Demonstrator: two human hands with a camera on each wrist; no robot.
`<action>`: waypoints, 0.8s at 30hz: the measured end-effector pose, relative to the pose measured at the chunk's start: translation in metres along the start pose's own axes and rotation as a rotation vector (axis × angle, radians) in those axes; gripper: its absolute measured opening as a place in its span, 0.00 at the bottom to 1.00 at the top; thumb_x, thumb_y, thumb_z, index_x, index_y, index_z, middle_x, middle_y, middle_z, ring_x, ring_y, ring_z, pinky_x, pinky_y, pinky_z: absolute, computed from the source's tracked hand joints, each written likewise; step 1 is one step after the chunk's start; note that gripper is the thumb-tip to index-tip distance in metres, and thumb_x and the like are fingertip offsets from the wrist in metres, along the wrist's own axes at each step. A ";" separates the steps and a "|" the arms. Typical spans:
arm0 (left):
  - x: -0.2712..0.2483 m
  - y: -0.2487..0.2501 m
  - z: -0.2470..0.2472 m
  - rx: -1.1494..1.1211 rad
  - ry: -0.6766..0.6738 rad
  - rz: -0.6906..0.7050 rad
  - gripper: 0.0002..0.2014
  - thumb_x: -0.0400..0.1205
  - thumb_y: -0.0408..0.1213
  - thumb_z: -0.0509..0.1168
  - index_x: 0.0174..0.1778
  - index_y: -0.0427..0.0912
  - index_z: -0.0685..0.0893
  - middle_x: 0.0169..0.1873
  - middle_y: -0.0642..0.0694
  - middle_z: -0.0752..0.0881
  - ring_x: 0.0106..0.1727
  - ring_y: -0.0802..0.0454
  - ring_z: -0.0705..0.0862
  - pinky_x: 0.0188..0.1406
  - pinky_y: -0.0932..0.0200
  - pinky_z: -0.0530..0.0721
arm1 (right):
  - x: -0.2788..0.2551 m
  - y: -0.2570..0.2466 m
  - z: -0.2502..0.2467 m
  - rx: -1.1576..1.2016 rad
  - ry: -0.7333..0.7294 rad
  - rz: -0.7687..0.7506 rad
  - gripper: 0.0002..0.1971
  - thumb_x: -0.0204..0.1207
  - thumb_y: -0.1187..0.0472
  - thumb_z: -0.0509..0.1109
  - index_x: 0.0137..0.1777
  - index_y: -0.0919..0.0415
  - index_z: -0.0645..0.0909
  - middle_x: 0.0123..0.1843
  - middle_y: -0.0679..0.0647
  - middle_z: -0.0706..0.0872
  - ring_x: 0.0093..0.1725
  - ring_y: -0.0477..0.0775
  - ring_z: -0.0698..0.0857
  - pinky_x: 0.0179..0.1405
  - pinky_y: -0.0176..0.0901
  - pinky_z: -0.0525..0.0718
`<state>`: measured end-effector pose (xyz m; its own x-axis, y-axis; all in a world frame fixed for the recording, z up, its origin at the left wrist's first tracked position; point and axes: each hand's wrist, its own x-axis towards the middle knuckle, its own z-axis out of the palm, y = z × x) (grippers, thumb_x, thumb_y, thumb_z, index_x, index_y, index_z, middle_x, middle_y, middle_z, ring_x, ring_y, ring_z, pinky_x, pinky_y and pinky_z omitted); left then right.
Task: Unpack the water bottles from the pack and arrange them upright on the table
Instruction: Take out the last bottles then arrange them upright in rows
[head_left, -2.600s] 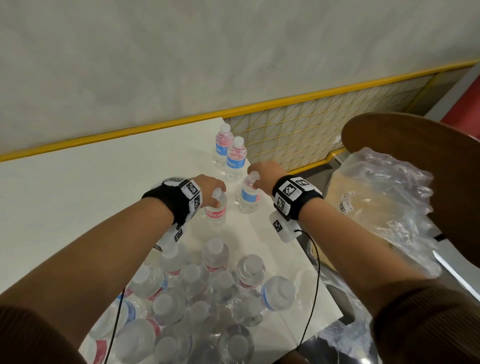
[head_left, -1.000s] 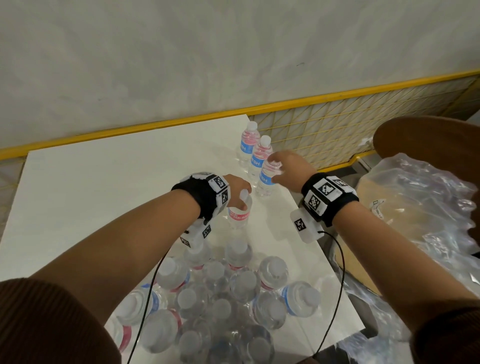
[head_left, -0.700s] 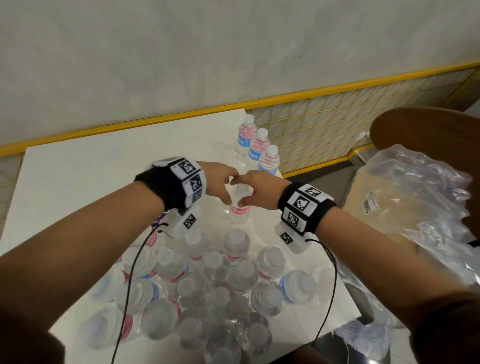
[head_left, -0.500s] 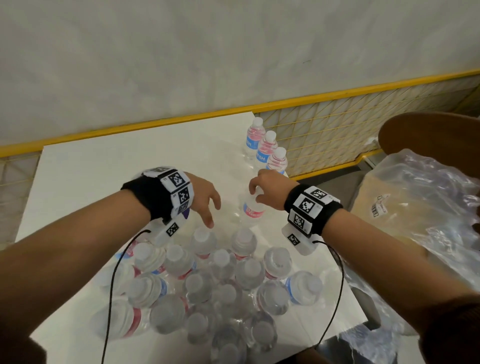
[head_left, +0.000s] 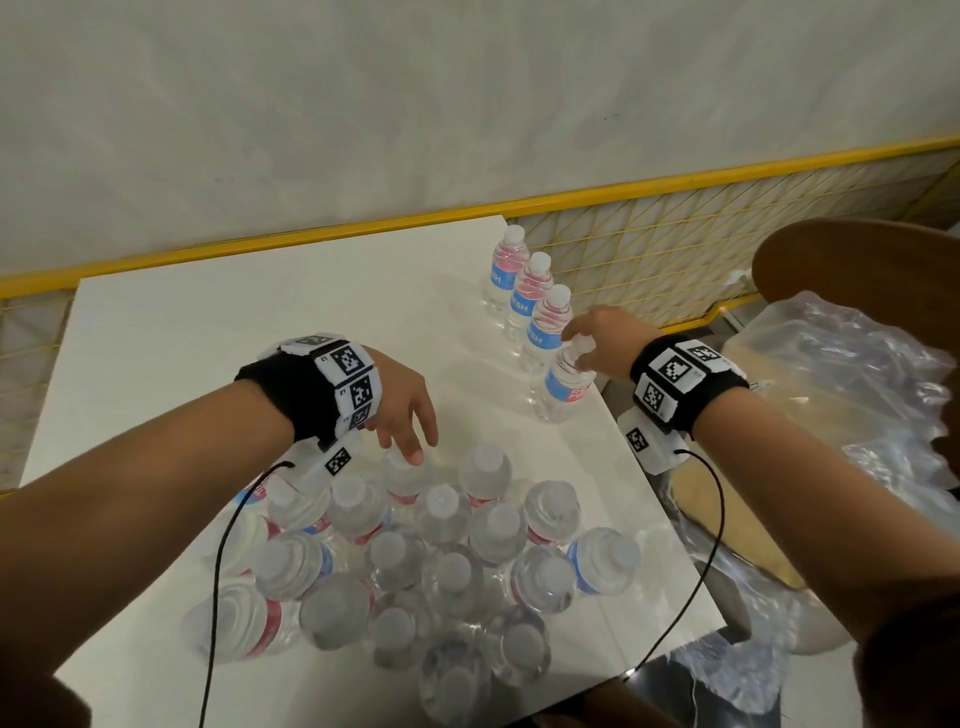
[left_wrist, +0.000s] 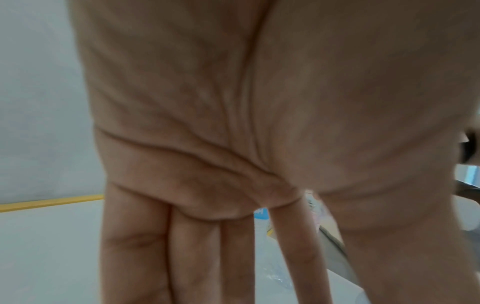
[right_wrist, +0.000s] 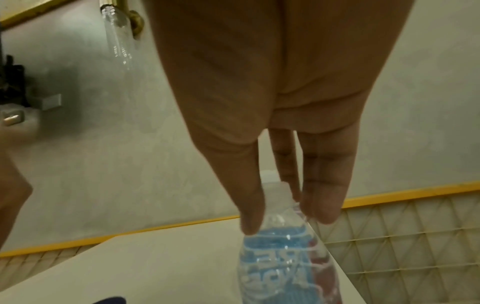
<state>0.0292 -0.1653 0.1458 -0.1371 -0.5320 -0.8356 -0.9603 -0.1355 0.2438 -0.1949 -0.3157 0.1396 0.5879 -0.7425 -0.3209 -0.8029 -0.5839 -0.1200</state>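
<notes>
1. The right hand (head_left: 605, 340) pinches the neck of a clear plastic water bottle with a blue label (head_left: 563, 387), standing at the white table's (head_left: 208, 322) right edge, at 2 o'clock.
2. Three matching upright bottles (head_left: 530, 296) line up just beyond it, toward 1 o'clock.
3. The left hand (head_left: 402, 410), fingers loosely spread and holding nothing, hovers over a cluster of capped bottles (head_left: 431, 551) at 6 o'clock.
4. Crumpled clear plastic wrap (head_left: 852, 395) lies at 3 o'clock.

Left hand (left_wrist: 233, 123) palm up close, fingers (left_wrist: 135, 246) straight, white table (left_wrist: 46, 246) beneath
</notes>
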 end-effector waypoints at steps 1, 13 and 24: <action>0.000 -0.003 0.001 -0.028 -0.003 -0.002 0.23 0.72 0.55 0.74 0.63 0.60 0.84 0.53 0.51 0.91 0.49 0.60 0.89 0.61 0.54 0.86 | 0.001 0.001 0.000 0.018 0.008 0.024 0.22 0.75 0.55 0.71 0.70 0.55 0.78 0.65 0.59 0.80 0.65 0.60 0.78 0.56 0.44 0.75; -0.003 -0.010 0.008 -0.147 0.026 0.002 0.19 0.73 0.53 0.73 0.61 0.60 0.85 0.53 0.52 0.90 0.50 0.59 0.89 0.56 0.60 0.84 | 0.007 0.013 -0.005 0.028 0.025 0.044 0.21 0.76 0.66 0.68 0.69 0.54 0.79 0.66 0.58 0.83 0.63 0.60 0.81 0.59 0.46 0.78; -0.002 -0.011 0.010 -0.158 0.021 0.020 0.17 0.73 0.53 0.74 0.58 0.62 0.86 0.51 0.54 0.90 0.49 0.60 0.89 0.55 0.59 0.84 | 0.015 0.006 0.000 -0.022 -0.015 0.097 0.21 0.76 0.62 0.71 0.69 0.59 0.78 0.64 0.60 0.83 0.64 0.62 0.80 0.56 0.46 0.77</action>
<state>0.0380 -0.1546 0.1400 -0.1486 -0.5532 -0.8197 -0.9071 -0.2539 0.3358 -0.1910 -0.3308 0.1335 0.5058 -0.7910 -0.3441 -0.8535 -0.5168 -0.0666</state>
